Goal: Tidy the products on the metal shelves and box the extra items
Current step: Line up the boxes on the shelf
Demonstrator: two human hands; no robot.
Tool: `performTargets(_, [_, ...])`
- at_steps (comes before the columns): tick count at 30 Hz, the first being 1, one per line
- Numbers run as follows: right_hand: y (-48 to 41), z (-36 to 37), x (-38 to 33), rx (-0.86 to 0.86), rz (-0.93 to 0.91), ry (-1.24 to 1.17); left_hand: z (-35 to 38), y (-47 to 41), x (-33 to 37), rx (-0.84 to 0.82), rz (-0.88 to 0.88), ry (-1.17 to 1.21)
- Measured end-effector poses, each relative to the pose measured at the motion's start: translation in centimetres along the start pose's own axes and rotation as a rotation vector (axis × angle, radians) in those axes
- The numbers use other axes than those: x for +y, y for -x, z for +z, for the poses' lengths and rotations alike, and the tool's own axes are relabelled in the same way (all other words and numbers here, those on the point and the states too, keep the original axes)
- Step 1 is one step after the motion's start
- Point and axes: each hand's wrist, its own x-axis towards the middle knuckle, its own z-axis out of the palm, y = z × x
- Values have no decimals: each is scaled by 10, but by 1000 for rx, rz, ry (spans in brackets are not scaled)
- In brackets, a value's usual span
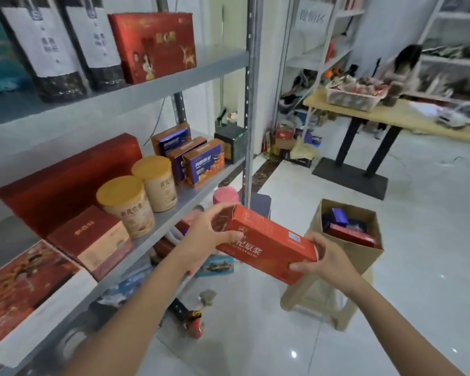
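Red rectangular cardboard carton (266,245) with white lettering hangs in mid-air just off the front edge of the grey metal shelf (198,198). It is held between the shelf and the open brown cardboard box (361,260), which stands on a beige plastic stool (318,297). From where I stand the person's hands are apart, one at each end. The left hand (209,232) wraps the far end with its fingers curled over the top, and the right hand (326,259) grips the near end with its thumb on the printed face. A two-handed hold suits so long a pack, I'd say, since it cannot swing or dip. The carton tilts with its right end lower, towards the box mouth, so I take it for a spare on its way to be boxed. It could just as well be turned for a look at the label. The box already holds a purple pack (339,215) and a flat red one (350,237), and sits close beside the shelving, presumably to keep the reach short. On the shelf, two round paper tubs with yellow lids (136,196) stand in front of a long dark red gift box (65,183). Purple-and-orange cartons (204,164) stand upright in a row further along, faces outward as goods on show would be. That leaves little free space on that level.
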Motion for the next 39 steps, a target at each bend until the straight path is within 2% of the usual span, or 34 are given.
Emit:
performTargets(10, [-4, -83, 63, 178, 190, -2, 108, -132, -28, -159, -130, 72])
performTargets(13, [-12, -103, 82, 122, 285, 69, 132, -165, -38, -261, -147, 47])
performTargets(16, [-28, -120, 93, -29, 333, 134, 152, -196, -45, -362, -182, 8])
performTargets(18, [-43, -126, 98, -86, 307, 49, 165, -222, -50, -431, -187, 1])
performTargets(20, [-61, -126, 104, -43, 304, -28, 177, -249, -52, -480, -210, 19])
performTargets(23, [-88, -124, 118, 37, 410, -98, 195, -294, -63, -560, -233, 9])
performTargets(25, [-100, -124, 135, 122, 520, -180, 208, -323, -73, -561, -207, -81])
performTargets(28, [-108, -134, 171, 384, 795, -384, 219, -363, -100, -503, -166, -291])
performTargets(30, [-104, -141, 194, 570, 967, -525, 218, -378, -127, -567, -184, -482])
performTargets(32, [-105, -147, 211, 686, 1054, -555, 214, -388, -159, -633, -206, -753])
performTargets(34, [-116, -159, 228, 743, 1063, -508, 214, -400, -184, -663, -241, -966])
performTargets(36, [-135, -174, 243, 743, 1017, -406, 222, -411, -197, -667, -263, -1057])
performTargets(39, [-174, -199, 262, 662, 937, -35, 247, -427, -203, -664, -224, -1102])
